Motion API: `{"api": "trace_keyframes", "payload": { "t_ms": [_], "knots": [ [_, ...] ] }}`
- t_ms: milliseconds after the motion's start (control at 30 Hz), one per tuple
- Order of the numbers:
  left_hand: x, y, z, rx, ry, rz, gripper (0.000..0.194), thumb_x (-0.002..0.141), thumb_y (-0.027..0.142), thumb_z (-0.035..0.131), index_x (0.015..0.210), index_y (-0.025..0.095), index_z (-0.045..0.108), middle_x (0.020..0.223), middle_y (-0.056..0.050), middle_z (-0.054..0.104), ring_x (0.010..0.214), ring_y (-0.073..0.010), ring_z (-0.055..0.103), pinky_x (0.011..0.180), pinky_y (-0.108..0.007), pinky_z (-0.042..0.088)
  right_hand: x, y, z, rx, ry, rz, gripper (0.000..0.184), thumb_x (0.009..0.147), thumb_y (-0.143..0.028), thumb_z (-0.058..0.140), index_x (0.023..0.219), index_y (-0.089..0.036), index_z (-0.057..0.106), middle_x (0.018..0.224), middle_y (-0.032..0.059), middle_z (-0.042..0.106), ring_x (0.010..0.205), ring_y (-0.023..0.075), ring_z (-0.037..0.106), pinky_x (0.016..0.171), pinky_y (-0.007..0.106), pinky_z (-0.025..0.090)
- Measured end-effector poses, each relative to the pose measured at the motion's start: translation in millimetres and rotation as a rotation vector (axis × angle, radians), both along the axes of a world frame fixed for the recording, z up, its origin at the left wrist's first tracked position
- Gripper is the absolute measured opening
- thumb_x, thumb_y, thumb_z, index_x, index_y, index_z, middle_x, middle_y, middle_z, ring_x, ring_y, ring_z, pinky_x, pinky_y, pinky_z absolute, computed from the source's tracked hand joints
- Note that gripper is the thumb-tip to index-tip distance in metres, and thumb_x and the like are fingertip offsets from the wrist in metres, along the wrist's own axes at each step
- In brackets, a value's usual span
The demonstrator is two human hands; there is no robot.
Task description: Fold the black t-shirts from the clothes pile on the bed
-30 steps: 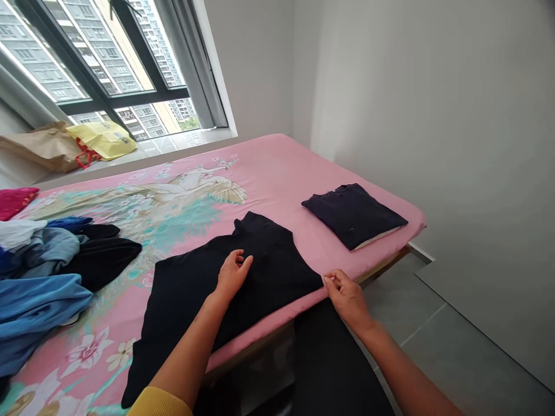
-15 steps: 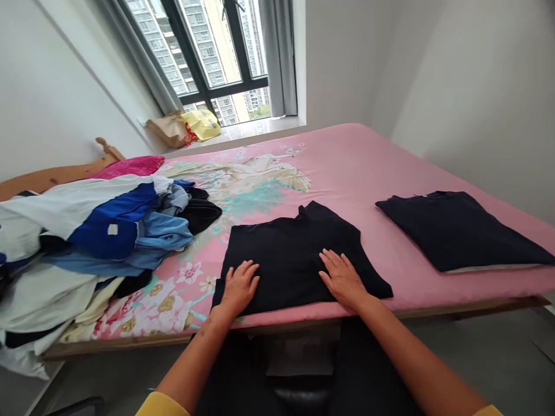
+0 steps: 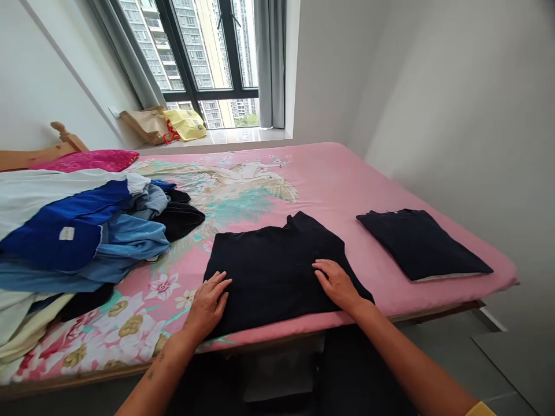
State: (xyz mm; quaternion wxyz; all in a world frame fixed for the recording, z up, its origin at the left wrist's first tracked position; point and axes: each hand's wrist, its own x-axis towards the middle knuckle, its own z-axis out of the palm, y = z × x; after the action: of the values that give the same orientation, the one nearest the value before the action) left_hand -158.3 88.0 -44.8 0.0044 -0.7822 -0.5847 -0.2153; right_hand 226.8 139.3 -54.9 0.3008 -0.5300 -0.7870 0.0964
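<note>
A black garment (image 3: pixel 269 277) is laid flat on the bed (image 3: pixel 329 173) under the unclenched left hand (image 3: pixel 207 303) and right hand (image 3: pixel 336 283); one navy garment (image 3: pixel 420 245) is folded at right, the left-side clothes heap (image 3: pixel 82 231) unfolded.

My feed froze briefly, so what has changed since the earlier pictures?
The right hand let go of the right corner of the black garment and moved left onto the cloth; the left hand moved from over the garment's middle to its left edge. The view swung left, showing more of the clothes pile. The folded dark garment and yellow bag stayed put.
</note>
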Motion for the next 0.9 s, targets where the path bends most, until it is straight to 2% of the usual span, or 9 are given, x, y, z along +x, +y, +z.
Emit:
{"api": "trace_keyframes", "payload": {
  "t_ms": [200,267,367,433,500,567,700,800,900],
  "knots": [
    [6,50,3.3,-0.082,0.054,-0.021,0.034,0.086,0.030,0.044,0.115,0.023,0.058,0.132,-0.007,0.052,0.127,-0.0261,0.043,0.102,-0.049,0.039,43,45,20.3,-0.110,0.065,-0.255,0.023,0.086,-0.026,0.043,0.093,-0.020,0.065,0.097,0.0056,0.066,0.093,0.0207,0.060,0.087,0.039,0.048],
    [14,64,8.3,-0.113,0.081,-0.061,0.035,0.087,0.030,0.043,0.119,0.023,0.056,0.135,-0.007,0.050,0.128,-0.0250,0.040,0.103,-0.048,0.037,38,54,25.5,-0.128,0.046,-0.159,0.025,0.087,-0.028,0.043,0.097,-0.021,0.064,0.102,0.0049,0.065,0.098,0.0201,0.059,0.090,0.039,0.047],
    [43,79,16.5,-0.183,0.120,-0.200,0.040,0.089,0.032,0.039,0.127,0.026,0.050,0.141,-0.005,0.043,0.133,-0.0220,0.034,0.108,-0.047,0.030,12,62,27.7,-0.110,-0.009,0.138,0.030,0.090,-0.031,0.039,0.106,-0.021,0.062,0.114,0.0045,0.062,0.115,0.0184,0.051,0.103,0.037,0.038],
    [63,89,18.0,-0.246,0.148,-0.311,0.042,0.091,0.035,0.035,0.132,0.030,0.045,0.145,-0.002,0.038,0.135,-0.0197,0.029,0.110,-0.047,0.024,-6,69,22.3,-0.161,-0.050,0.308,0.035,0.092,-0.034,0.036,0.114,-0.021,0.060,0.125,0.0044,0.057,0.125,0.0172,0.043,0.109,0.036,0.032],
    [72,102,14.5,-0.302,0.171,-0.349,0.045,0.091,0.042,0.034,0.135,0.035,0.038,0.147,0.000,0.032,0.137,-0.0193,0.025,0.112,-0.049,0.017,-14,81,11.3,-0.232,-0.101,0.360,0.041,0.092,-0.039,0.033,0.123,-0.021,0.055,0.134,0.0048,0.050,0.130,0.0179,0.037,0.110,0.039,0.029],
    [64,120,7.6,-0.336,0.178,-0.234,0.051,0.089,0.050,0.036,0.138,0.036,0.034,0.149,0.000,0.029,0.138,-0.0219,0.023,0.111,-0.054,0.010,-10,99,-2.6,-0.263,-0.165,0.277,0.048,0.092,-0.043,0.032,0.131,-0.021,0.047,0.141,0.0066,0.041,0.133,0.0204,0.032,0.111,0.044,0.024],
    [12,156,-7.6,-0.356,0.151,0.174,0.051,0.089,0.049,0.033,0.138,0.031,0.036,0.149,-0.005,0.028,0.138,-0.0256,0.021,0.108,-0.061,0.007,3,138,-24.2,-0.281,-0.289,0.008,0.055,0.091,-0.046,0.031,0.138,-0.018,0.037,0.147,0.0085,0.030,0.137,0.0237,0.023,0.112,0.047,0.019],
    [-18,177,-16.1,-0.320,0.105,0.288,0.048,0.091,0.043,0.032,0.137,0.030,0.037,0.148,-0.006,0.031,0.137,-0.0249,0.024,0.107,-0.061,0.011,-3,163,-31.1,-0.314,-0.299,-0.139,0.057,0.090,-0.048,0.029,0.138,-0.018,0.037,0.147,0.0091,0.029,0.137,0.0260,0.022,0.110,0.052,0.016],
    [-27,193,-22.5,-0.264,0.042,0.408,0.048,0.089,0.042,0.036,0.134,0.028,0.041,0.146,-0.008,0.035,0.134,-0.0275,0.029,0.106,-0.062,0.013,-18,187,-33.8,-0.319,-0.218,-0.297,0.061,0.088,-0.053,0.032,0.138,-0.018,0.035,0.146,0.0127,0.029,0.135,0.0289,0.023,0.108,0.058,0.011]
  ]
}}
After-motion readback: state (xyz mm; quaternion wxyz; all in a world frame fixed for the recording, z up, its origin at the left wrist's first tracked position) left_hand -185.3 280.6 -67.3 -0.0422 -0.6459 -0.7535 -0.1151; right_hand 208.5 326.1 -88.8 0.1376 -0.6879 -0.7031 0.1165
